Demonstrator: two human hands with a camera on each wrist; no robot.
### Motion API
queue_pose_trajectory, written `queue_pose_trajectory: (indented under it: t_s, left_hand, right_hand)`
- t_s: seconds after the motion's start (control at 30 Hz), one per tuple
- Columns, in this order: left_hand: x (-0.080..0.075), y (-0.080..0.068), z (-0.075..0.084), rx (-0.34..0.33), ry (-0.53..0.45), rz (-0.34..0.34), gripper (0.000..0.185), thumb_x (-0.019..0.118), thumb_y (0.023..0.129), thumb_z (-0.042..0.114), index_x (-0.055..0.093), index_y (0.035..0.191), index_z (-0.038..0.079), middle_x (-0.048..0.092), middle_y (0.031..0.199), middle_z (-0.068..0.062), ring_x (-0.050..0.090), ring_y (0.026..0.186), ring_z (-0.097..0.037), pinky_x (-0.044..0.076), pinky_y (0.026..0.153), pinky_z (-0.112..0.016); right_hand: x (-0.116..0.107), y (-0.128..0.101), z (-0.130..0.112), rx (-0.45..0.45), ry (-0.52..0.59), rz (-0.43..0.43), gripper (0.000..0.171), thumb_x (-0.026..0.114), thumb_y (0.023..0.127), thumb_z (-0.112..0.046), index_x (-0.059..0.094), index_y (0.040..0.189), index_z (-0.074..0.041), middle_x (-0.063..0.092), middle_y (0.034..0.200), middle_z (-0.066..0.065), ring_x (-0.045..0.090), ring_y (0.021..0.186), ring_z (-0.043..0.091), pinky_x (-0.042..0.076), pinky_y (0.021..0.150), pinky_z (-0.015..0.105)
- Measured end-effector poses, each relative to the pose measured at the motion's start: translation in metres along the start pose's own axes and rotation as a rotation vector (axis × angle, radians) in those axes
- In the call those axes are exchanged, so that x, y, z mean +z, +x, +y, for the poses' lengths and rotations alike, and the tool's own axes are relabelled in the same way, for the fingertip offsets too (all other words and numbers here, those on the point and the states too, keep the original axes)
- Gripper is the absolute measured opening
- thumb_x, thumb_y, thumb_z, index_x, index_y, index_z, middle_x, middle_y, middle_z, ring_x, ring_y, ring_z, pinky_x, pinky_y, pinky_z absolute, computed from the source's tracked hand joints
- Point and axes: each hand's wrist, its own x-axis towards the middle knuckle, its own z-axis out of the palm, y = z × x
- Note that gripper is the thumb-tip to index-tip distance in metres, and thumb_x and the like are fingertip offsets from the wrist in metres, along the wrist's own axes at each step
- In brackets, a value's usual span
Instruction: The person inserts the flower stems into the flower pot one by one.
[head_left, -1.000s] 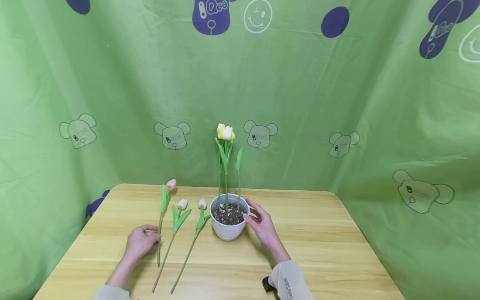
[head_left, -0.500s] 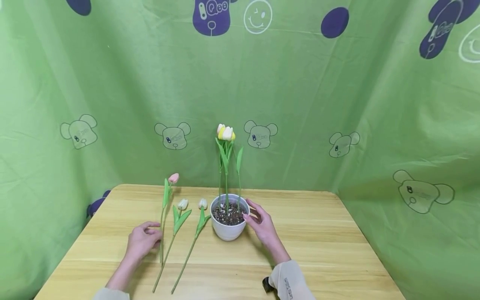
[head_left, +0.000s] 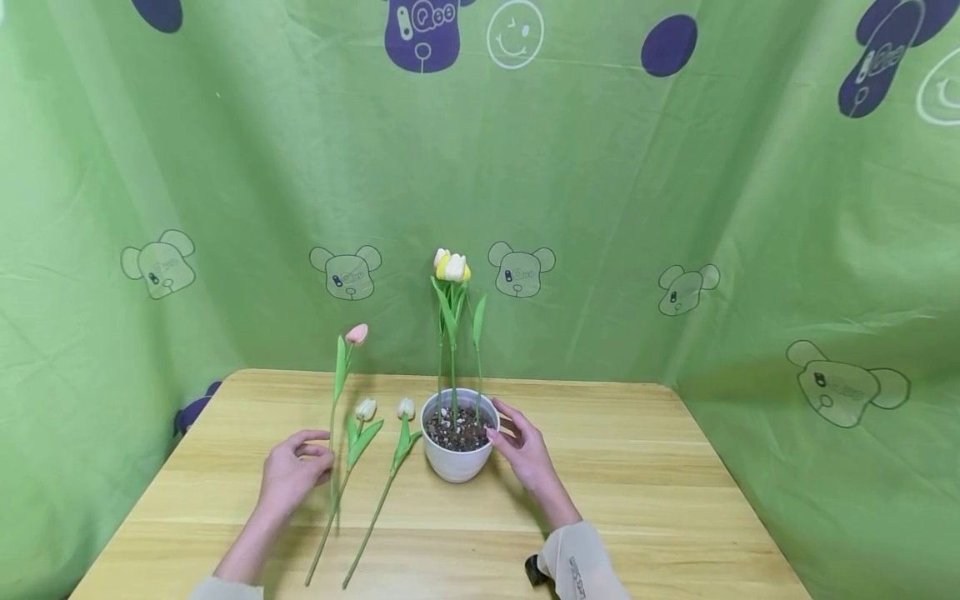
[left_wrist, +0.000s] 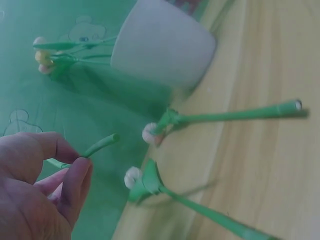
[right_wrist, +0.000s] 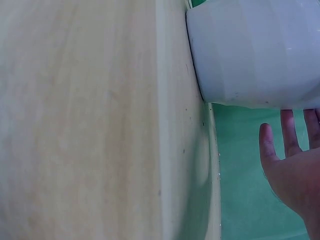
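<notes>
Left hand (head_left: pixel 292 472) pinching pink tulip (head_left: pixel 356 334) stem, tilted upright left of white pot (head_left: pixel 456 454); lower stem hidden behind two white tulips (head_left: pixel 365 409) lying on surface (head_left: pixel 637 500). Right hand (head_left: pixel 525 450) relaxed, fingers straight against pot; palm cut off in wrist view.

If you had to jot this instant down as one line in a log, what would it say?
left hand: pinches pink tulip stem, bloom raised | right hand: fingers straight against white pot | two white tulips lying on table
</notes>
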Motion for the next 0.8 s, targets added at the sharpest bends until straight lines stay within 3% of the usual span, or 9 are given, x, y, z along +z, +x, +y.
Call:
queue_pose_trajectory:
  t_s: [0.23, 0.4, 0.67, 0.8]
  left_hand:
    - [0.005, -0.004, 0.013, 0.028, -0.053, -0.005, 0.048, 0.068, 0.086, -0.003, 0.063, 0.134, 0.001, 0.072, 0.107, -0.018, 0.074, 0.081, -0.023, 0.066, 0.074, -0.027]
    - [0.009, -0.006, 0.023, 0.046, -0.097, 0.003, 0.047, 0.067, 0.085, -0.004, 0.065, 0.132, 0.003, 0.072, 0.100, -0.010, 0.073, 0.077, -0.016, 0.066, 0.073, -0.027]
    - [0.018, -0.009, 0.037, 0.113, -0.165, 0.003, 0.050, 0.070, 0.084, -0.009, 0.063, 0.132, 0.004, 0.071, 0.098, -0.006, 0.073, 0.077, -0.010, 0.066, 0.073, -0.030]
    - [0.023, -0.009, 0.044, 0.153, -0.166, 0.004, 0.051, 0.068, 0.083, -0.010, 0.064, 0.131, 0.006, 0.070, 0.099, -0.006, 0.072, 0.078, -0.013, 0.067, 0.073, -0.032]
  right_hand:
    - [0.000, 0.000, 0.001, 0.006, -0.003, -0.001, 0.059, 0.069, 0.096, -0.002, 0.048, 0.151, -0.001, 0.045, 0.158, 0.022, 0.048, 0.141, 0.047, 0.045, 0.118, 0.042]
    - [0.000, 0.000, 0.002, 0.001, -0.009, -0.002, 0.059, 0.070, 0.096, -0.002, 0.049, 0.151, -0.001, 0.045, 0.158, 0.022, 0.048, 0.141, 0.048, 0.044, 0.119, 0.043]
    - [0.000, 0.000, 0.001, 0.002, 0.000, 0.002, 0.059, 0.070, 0.096, -0.003, 0.049, 0.151, -0.002, 0.046, 0.158, 0.021, 0.047, 0.141, 0.046, 0.043, 0.120, 0.048]
    - [0.000, 0.000, 0.001, 0.011, 0.002, 0.006, 0.059, 0.070, 0.096, -0.003, 0.049, 0.151, -0.002, 0.046, 0.158, 0.020, 0.048, 0.141, 0.046, 0.044, 0.119, 0.043]
